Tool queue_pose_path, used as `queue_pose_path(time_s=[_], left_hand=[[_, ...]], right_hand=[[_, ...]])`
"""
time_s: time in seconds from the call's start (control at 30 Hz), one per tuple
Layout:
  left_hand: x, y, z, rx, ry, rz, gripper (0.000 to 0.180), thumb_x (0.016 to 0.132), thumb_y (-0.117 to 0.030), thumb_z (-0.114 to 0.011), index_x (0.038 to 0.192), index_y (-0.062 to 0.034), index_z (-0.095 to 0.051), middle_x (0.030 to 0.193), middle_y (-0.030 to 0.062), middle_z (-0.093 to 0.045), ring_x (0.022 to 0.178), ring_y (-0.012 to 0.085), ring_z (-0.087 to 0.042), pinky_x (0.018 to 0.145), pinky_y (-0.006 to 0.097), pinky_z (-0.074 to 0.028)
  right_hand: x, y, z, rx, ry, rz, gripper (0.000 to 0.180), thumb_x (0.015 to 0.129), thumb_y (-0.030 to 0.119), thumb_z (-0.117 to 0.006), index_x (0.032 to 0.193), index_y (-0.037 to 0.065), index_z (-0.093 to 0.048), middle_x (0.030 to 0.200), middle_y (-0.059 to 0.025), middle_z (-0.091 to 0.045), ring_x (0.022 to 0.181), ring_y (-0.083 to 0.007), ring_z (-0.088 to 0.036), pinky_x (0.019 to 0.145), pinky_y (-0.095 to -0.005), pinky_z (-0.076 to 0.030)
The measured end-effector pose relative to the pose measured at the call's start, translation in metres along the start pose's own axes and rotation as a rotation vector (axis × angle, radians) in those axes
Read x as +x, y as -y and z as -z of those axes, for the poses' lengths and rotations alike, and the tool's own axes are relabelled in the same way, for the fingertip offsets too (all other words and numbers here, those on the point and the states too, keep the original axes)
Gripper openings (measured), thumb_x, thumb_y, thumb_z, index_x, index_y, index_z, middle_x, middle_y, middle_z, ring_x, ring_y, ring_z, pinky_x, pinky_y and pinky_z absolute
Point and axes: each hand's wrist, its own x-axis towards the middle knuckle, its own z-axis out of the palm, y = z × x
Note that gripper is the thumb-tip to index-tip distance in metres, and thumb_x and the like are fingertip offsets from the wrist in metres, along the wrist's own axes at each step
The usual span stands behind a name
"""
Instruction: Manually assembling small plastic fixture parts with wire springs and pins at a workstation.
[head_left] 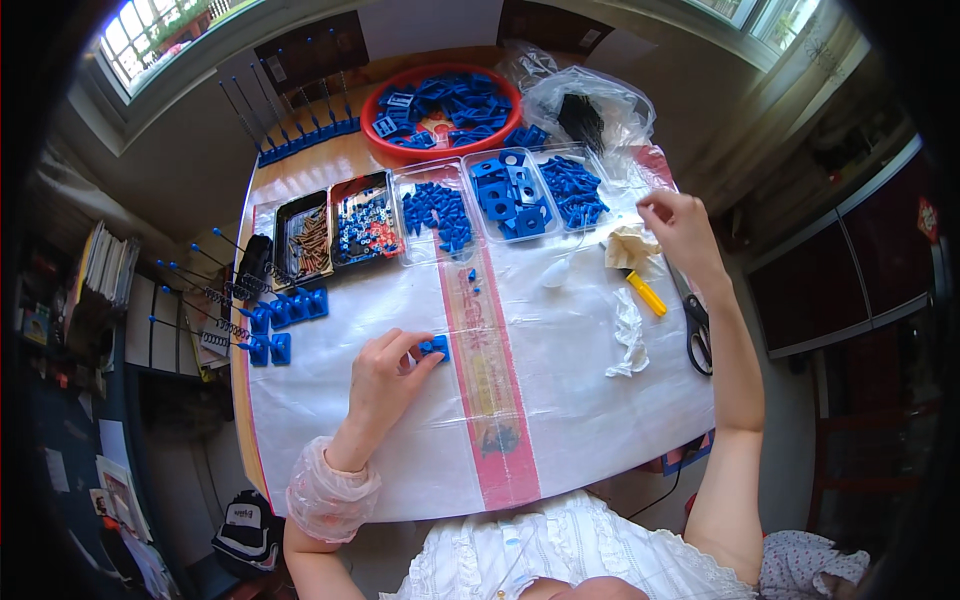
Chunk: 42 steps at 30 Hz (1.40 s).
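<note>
My left hand (385,372) pinches a small blue plastic block (437,346) between thumb and fingers, on the white sheet left of its red stripe. At the right, my right hand (680,228) is raised with thumb and fingertips drawn together; whether anything tiny is between them I cannot make out. Just below it lie a crumpled beige cloth (630,247) and a tool with a yellow handle (648,294). Two small blue pieces (472,275) rest beyond my left hand, near the clear tray of blue cone-shaped parts (437,210).
Clear trays of blue square parts (522,222) and blue pieces (575,190) stand beside black trays of brown pins (310,240) and small beads (366,225). Behind is a red basin (372,120). Blue assemblies with springs (290,307) stand left; scissors (697,335) and crumpled tissue (628,335) lie right.
</note>
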Motion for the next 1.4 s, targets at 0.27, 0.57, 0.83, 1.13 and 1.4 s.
queue_pose_path(time_s=[0.27,0.57,0.83,1.13,1.4], left_hand=[[0.006,-0.007,0.003,-0.045,-0.003,0.009,0.047,0.074,-0.021,-0.09,0.116,-0.0072,-0.072,0.078,0.0029,-0.061,0.063,0.017,-0.051,0.061,0.031,-0.044],[0.005,0.002,0.004,-0.077,-0.077,-0.089,0.045,0.076,-0.02,-0.089,0.116,-0.0095,-0.072,0.077,0.0009,-0.059,0.065,0.0164,-0.047,0.065,0.032,-0.04],[0.005,0.003,0.005,-0.091,-0.095,-0.097,0.035,0.079,-0.016,-0.086,0.111,-0.01,-0.074,0.076,-0.0001,-0.059,0.067,0.0151,-0.047,0.066,0.031,-0.039],[0.007,0.003,0.005,-0.091,-0.101,-0.119,0.03,0.081,-0.016,-0.084,0.109,-0.01,-0.075,0.075,-0.0007,-0.06,0.066,0.0145,-0.047,0.067,0.031,-0.038],[0.005,0.005,0.007,-0.094,-0.097,-0.102,0.028,0.082,-0.015,-0.083,0.108,-0.0097,-0.075,0.074,-0.0004,-0.06,0.066,0.0147,-0.047,0.067,0.031,-0.038]], right_hand=[[0.155,-0.06,-0.044,-0.063,-0.086,-0.025,0.02,0.081,0.019,-0.074,0.095,0.006,-0.08,0.093,-0.017,-0.076,0.09,-0.0311,-0.074,0.086,-0.0397,-0.057],[0.214,-0.053,-0.101,-0.19,-0.093,-0.088,0.013,0.079,0.014,-0.074,0.089,0.008,-0.08,0.101,-0.0194,-0.076,0.097,-0.0373,-0.074,0.088,-0.0469,-0.058],[0.226,-0.06,-0.111,-0.261,-0.101,-0.131,0.015,0.078,0.011,-0.072,0.092,0.009,-0.08,0.101,-0.0223,-0.075,0.1,-0.0394,-0.073,0.09,-0.0482,-0.058],[0.239,-0.059,-0.119,-0.272,-0.082,-0.09,0.021,0.077,0.015,-0.075,0.096,0.007,-0.079,0.103,-0.0213,-0.075,0.1,-0.0387,-0.073,0.092,-0.048,-0.057],[0.248,-0.053,-0.123,-0.187,-0.129,-0.185,0.026,0.071,0.021,-0.083,0.088,0.003,-0.08,0.094,-0.0216,-0.077,0.088,-0.0355,-0.076,0.085,-0.0434,-0.059]])
